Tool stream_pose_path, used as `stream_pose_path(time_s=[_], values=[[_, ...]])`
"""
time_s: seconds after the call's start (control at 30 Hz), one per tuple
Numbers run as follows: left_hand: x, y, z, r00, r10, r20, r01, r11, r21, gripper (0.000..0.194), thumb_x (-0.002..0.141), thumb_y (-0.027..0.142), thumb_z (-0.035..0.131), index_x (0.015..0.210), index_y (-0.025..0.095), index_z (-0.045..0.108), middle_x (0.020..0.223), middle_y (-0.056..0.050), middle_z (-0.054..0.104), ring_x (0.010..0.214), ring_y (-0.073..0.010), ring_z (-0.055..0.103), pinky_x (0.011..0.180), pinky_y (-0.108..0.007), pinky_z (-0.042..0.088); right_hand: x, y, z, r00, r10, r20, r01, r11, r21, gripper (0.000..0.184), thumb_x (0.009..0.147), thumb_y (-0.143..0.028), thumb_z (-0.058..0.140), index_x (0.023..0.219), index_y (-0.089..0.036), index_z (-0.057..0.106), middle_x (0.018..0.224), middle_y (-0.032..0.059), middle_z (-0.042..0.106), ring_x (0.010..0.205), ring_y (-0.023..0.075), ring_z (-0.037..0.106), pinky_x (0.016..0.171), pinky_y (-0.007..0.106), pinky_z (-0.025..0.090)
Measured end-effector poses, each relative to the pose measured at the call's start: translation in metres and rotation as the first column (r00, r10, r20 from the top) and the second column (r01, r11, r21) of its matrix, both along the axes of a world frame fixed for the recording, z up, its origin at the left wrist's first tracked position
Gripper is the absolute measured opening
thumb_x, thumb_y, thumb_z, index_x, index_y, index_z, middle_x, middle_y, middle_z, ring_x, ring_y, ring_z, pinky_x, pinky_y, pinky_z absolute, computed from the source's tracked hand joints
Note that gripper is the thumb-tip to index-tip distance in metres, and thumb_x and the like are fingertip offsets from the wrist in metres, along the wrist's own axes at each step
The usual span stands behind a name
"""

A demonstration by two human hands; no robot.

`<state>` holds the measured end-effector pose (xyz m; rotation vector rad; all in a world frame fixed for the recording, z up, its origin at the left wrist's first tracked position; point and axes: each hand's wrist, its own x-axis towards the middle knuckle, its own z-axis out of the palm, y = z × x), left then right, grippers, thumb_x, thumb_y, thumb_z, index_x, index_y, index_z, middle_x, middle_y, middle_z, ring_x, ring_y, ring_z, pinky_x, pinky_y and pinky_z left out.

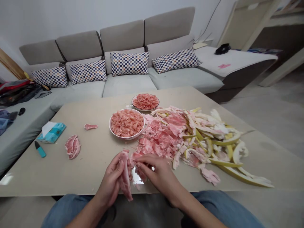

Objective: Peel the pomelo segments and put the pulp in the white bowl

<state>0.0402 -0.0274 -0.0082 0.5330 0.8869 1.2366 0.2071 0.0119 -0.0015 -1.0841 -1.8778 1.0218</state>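
Observation:
My left hand is closed around a pink pomelo segment at the near edge of the beige table. My right hand pinches the skin of the same segment at its top. Just beyond my hands stands a white bowl full of peeled pink pulp. A smaller plate of pulp sits behind it. A big heap of pink membranes and yellow pomelo rind spreads to the right of the bowl.
Two loose pomelo segments and a smaller piece lie on the table's left. A tissue pack and a teal-handled knife lie near the left edge. A grey sofa with checked cushions runs behind the table.

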Motion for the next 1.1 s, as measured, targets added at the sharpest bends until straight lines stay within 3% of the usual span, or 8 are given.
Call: stream_pose_path(time_s=[0.07, 0.2, 0.37, 0.6, 0.9, 1.0, 1.1], values=[[0.000, -0.002, -0.006, 0.992, 0.018, -0.122, -0.017, 1.000, 0.009, 0.036, 0.084, 0.030, 0.063, 0.120, 0.024, 0.059, 0.099, -0.004, 0.064, 0.084, -0.0160, 0.061, 0.075, -0.026, 0.048, -0.004, -0.004, 0.005, 0.992, 0.027, -0.125, -0.036, 0.997, -0.074, 0.018, 0.084, -0.021, 0.059, 0.094, -0.024, 0.074, 0.089, 0.0036, 0.074, 0.080, 0.0178, 0.066, 0.074, 0.028, 0.050], [-0.001, -0.002, -0.014, 0.930, 0.014, -0.368, 0.024, 0.995, 0.100, 0.039, 0.085, 0.034, 0.061, 0.123, 0.024, 0.058, 0.123, -0.007, 0.063, 0.115, -0.0241, 0.055, 0.097, -0.032, 0.040, -0.010, -0.009, 0.004, 0.983, -0.024, -0.179, -0.003, 0.989, -0.148, 0.014, 0.080, -0.021, 0.063, 0.085, -0.021, 0.076, 0.078, 0.0036, 0.072, 0.073, 0.0169, 0.063, 0.068, 0.026, 0.049], [0.001, 0.000, -0.016, 0.839, 0.052, -0.541, 0.030, 0.989, 0.142, 0.041, 0.083, 0.036, 0.063, 0.122, 0.025, 0.061, 0.128, -0.007, 0.061, 0.118, -0.0261, 0.053, 0.102, -0.035, 0.037, -0.014, -0.012, 0.000, 0.976, -0.126, -0.179, 0.084, 0.970, -0.227, 0.015, 0.078, -0.024, 0.061, 0.073, -0.018, 0.074, 0.062, 0.0007, 0.063, 0.053, 0.0116, 0.052, 0.050, 0.021, 0.039], [0.006, -0.003, -0.014, 0.783, 0.118, -0.610, 0.030, 0.973, 0.228, 0.038, 0.081, 0.036, 0.064, 0.118, 0.025, 0.065, 0.125, -0.007, 0.063, 0.117, -0.0263, 0.054, 0.101, -0.033, 0.038, -0.019, -0.016, 0.001, 0.969, -0.218, -0.112, 0.180, 0.943, -0.282, 0.015, 0.068, -0.024, 0.058, 0.055, -0.017, 0.059, 0.045, -0.0064, 0.039, 0.043, 0.0073, 0.032, 0.042, 0.019, 0.024], [0.008, -0.007, -0.014, 0.718, 0.197, -0.667, 0.026, 0.951, 0.308, 0.034, 0.083, 0.033, 0.063, 0.117, 0.029, 0.066, 0.118, -0.006, 0.064, 0.114, -0.0246, 0.054, 0.098, -0.033, 0.041, -0.028, -0.019, 0.000, 0.950, -0.300, -0.085, 0.262, 0.917, -0.301, 0.016, 0.062, -0.023, 0.054, 0.050, -0.019, 0.045, 0.045, -0.0071, 0.037, 0.044, 0.0071, 0.030, 0.043, 0.020, 0.023], [0.008, -0.007, -0.010, 0.744, 0.182, -0.643, 0.021, 0.955, 0.295, 0.034, 0.081, 0.033, 0.064, 0.114, 0.028, 0.068, 0.115, -0.006, 0.065, 0.112, -0.0254, 0.055, 0.098, -0.034, 0.041, -0.029, -0.019, 0.000, 0.944, -0.310, -0.112, 0.255, 0.902, -0.348, 0.017, 0.061, -0.025, 0.054, 0.050, -0.020, 0.042, 0.045, -0.0074, 0.036, 0.044, 0.0069, 0.030, 0.043, 0.020, 0.022], [0.008, -0.009, -0.005, 0.861, 0.116, -0.496, -0.010, 0.978, 0.210, 0.037, 0.078, 0.034, 0.068, 0.114, 0.024, 0.068, 0.114, -0.008, 0.066, 0.109, -0.0289, 0.056, 0.095, -0.038, 0.043, -0.029, -0.018, 0.002, 0.939, -0.310, -0.149, 0.224, 0.880, -0.419, 0.015, 0.060, -0.026, 0.054, 0.051, -0.020, 0.043, 0.046, -0.0075, 0.036, 0.045, 0.0068, 0.029, 0.043, 0.020, 0.022]])
